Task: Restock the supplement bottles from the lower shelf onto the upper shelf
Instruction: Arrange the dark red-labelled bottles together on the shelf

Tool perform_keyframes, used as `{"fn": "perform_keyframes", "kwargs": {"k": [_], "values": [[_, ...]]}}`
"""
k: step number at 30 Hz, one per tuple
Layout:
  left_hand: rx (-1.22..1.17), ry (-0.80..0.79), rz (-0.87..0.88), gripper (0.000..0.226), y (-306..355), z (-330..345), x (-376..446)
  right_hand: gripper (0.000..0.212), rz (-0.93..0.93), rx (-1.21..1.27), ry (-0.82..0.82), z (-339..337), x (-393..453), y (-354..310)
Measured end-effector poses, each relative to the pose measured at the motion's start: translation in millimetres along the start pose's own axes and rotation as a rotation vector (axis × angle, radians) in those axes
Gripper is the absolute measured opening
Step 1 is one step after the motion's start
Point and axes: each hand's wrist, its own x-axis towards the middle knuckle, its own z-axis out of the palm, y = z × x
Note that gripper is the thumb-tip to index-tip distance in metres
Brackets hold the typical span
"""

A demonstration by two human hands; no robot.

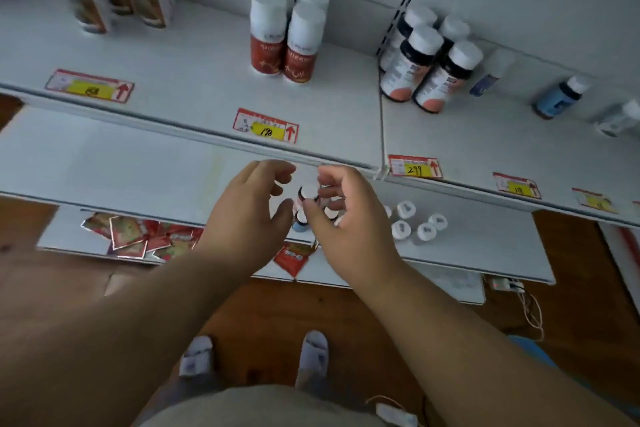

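White shelves (194, 55) step down over a brown wooden floor (277, 308), yellow price tags (266, 125) along their front edges. The upper shelf carries clusters of white-capped bottles (284, 35). More bottles (419, 224) stand on the lower shelf (485, 246), white caps up. The right hand (346, 215) pinches one bottle (307, 193) by its cap; the left hand (252, 215) hovers beside it, fingers spread and holding nothing.

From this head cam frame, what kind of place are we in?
Likely a shop's supplement aisle, or a mock-up of one: white tiered shelving, handwritten price tags clipped along the shelf edges, and grouped supplement bottles facing out. The wooden floor suggests a small room.
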Motion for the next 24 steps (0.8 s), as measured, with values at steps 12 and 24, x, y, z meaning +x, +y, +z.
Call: {"fn": "perform_keyframes", "kwargs": {"k": [12,24], "values": [[-0.126,-0.081,-0.314,0.045,-163.1,189.3,-11.6,0.036,0.082,-0.193,-0.123,157.2,43.5,230.4],[-0.197,-0.059,-0.476,0.043,-211.6,257.0,65.2,0.039,0.1,-0.406,0.077,195.2,152.9,302.7]]}}
